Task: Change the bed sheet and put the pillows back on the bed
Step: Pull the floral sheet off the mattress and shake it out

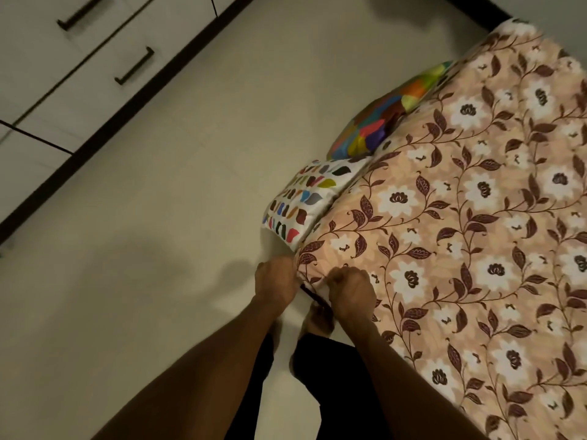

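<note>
From the head view, both hands are down at the near-left corner of the bed (pixel 514 328), and that corner is the whole story. The floral sheet (pixel 428 198) runs away from the hands to the far right, its long axis heading diagonally up toward the far corner. The right hand (pixel 349 292) sits on top of the corner with its fingers curled into the cloth. The left hand (pixel 275 281) is pressed against the side of that same corner, fingertips lost behind the fold (so I cannot tell whether it grips or only pushes). A dark strip (pixel 313 296) shows between the two. The hands are equally near, one on each face of the corner, so my read is that tucking comes next, downward and under. Along the bed's left edge, just beyond the hands, lies a spotted pillow (pixel 301 201), with a multicolour pillow (pixel 387 115) farther on. Both are off the top of the bed, apparently down on the floor (pixel 190 185) against its side. They crowd that edge if the tuck carries on that way. The drawers (pixel 79 58) stand well apart, far left.
</note>
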